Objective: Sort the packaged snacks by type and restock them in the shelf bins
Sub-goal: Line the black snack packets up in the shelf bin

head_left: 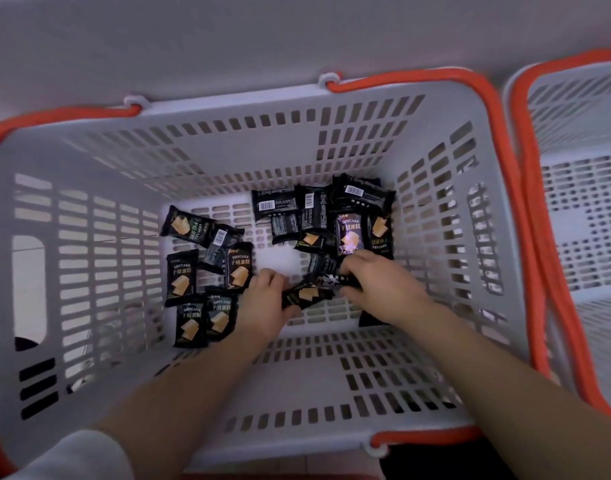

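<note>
From the head camera, we reach into the white basket [435, 140]. Our left hand [266, 299] and right hand [380, 285] each close their grip on one black snack pack [306, 295]; other packs [181, 280] lie scattered around.

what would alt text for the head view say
Both hands, left hand and right hand, grip black snack packets at the bottom of a white slotted basket with orange handles, more packets scattered around.

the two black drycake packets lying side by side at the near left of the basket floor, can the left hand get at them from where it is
Probably yes: the two black DRYCAKE packets lie uncovered beside the left hand, but it is already gripping a black snack packet together with the right hand.
</note>
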A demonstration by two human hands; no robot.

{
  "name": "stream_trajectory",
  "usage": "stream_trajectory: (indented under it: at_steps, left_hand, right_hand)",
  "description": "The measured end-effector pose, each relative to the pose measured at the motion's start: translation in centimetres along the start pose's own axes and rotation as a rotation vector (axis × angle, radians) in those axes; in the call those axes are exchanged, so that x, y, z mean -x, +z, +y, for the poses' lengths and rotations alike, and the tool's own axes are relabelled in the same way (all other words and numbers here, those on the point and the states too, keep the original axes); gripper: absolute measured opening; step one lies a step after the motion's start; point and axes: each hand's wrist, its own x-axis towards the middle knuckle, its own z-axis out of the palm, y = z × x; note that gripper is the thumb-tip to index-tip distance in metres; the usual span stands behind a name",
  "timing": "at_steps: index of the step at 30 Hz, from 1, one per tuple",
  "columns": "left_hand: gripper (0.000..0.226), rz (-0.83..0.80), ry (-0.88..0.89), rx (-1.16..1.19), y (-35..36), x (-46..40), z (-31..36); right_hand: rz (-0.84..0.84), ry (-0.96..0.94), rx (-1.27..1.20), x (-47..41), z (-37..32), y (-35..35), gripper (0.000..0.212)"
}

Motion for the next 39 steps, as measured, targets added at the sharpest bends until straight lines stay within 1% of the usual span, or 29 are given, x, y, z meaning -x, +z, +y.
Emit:
stream_trajectory:
  at_steps: [2,4,6,8,10,13,15,16,18,19,21,22,25,27,29,31,32,33,34,35,36,37,39]
  left_hand:
    - [0.028,0.016,0.003,0.189,-0.1,0.0,0.2]
    - [0.022,-0.048,-0.057,0.512,-0.6,0.2,0.7]
    - [0.019,-0.152,-0.179,0.930,-1.1,0.5,1.4]
    - [0.014,-0.206,-0.308,1.200,-1.4,0.8,1.8]
    - [0.014,-0.206,-0.400,1.340,-1.6,1.0,2.1]
    - [0.016,-0.185,-0.544,1.440,-1.9,1.0,2.4]
    - [0.018,-0.187,-0.671,1.541,-2.1,0.8,2.6]
    - [0.020,-0.191,-0.724,1.601,-2.1,0.7,2.6]
    - [0.031,-0.225,-0.754,1.690,-2.1,0.7,2.7]
    - [0.038,-0.249,-0.735,1.687,-2.0,0.6,2.7]
    - [0.050,-0.277,-0.667,1.600,-1.9,0.5,2.6]
    - [0.048,-0.273,-0.628,1.558,-1.8,0.5,2.6]
    - [0.032,-0.218,-0.568,1.495,-1.8,0.6,2.5]
    - [0.030,-0.184,-0.542,1.412,-1.8,0.5,2.6]
    - [0.026,-0.134,-0.529,1.323,-1.7,0.3,2.9]
    - [0.020,-0.095,-0.507,1.282,-1.7,0.1,3.3]
    - [0.020,-0.090,-0.467,1.249,-1.8,0.0,3.5]
    - [0.021,-0.100,-0.411,1.207,-2.0,-0.1,3.7]
    - [0.022,-0.116,-0.347,1.181,-2.3,-0.2,3.9]
    - [0.024,-0.133,-0.288,1.181,-2.7,-0.3,4.0]
    - [0.025,-0.144,-0.239,1.204,-3.1,-0.5,4.2]
    - [0.026,-0.154,-0.200,1.245,-3.6,-0.6,4.5]
    - [0.025,-0.163,-0.130,1.303,-4.6,-1.0,5.0]
  right_hand:
    - [0.080,-0.026,0.083,0.2,-0.4,0.3,0.028]
    - [0.101,-0.047,0.181,0.0,-0.9,0.9,0.028]
    - [0.078,-0.061,0.229,-0.3,-1.3,1.5,0.032]
    - [0.046,-0.056,0.200,-0.4,-1.4,2.0,0.034]
    - [0.027,-0.044,0.157,-0.5,-1.3,2.2,0.033]
    - [0.028,-0.039,0.118,-0.3,-1.0,2.3,0.029]
    - [0.036,-0.053,0.121,-0.3,-1.0,2.4,0.030]
    - [0.038,-0.067,0.128,-0.3,-1.1,2.5,0.030]
    - [0.037,-0.100,0.128,-0.5,-1.1,2.7,0.031]
    - [0.037,-0.115,0.113,-0.5,-1.1,2.9,0.030]
    - [0.013,-0.136,0.067,-0.7,-1.0,3.2,0.032]
    - [-0.009,-0.144,0.038,-0.7,-0.9,3.4,0.033]
    - [-0.042,-0.126,-0.099,-0.8,-0.4,3.6,0.034]
    - [-0.030,-0.080,-0.222,-0.9,0.0,3.6,0.032]
    - [-0.008,-0.001,-0.403,-1.0,0.0,3.6,0.026]
    - [0.051,0.117,-0.602,-1.1,-0.3,3.7,0.023]
    - [0.104,0.159,-0.630,-1.3,-0.5,3.6,0.027]
    - [0.149,0.182,-0.609,-1.4,-0.5,3.5,0.036]
    - [0.158,0.191,-0.595,-1.5,-0.3,3.3,0.046]
    - [0.134,0.195,-0.622,-1.5,-0.2,3.1,0.054]
    - [0.083,0.198,-0.702,-1.3,0.0,2.8,0.056]
    - [0.016,0.203,-0.824,-1.1,0.1,2.4,0.052]
    - [-0.086,0.215,-1.066,-0.5,0.3,1.7,0.034]
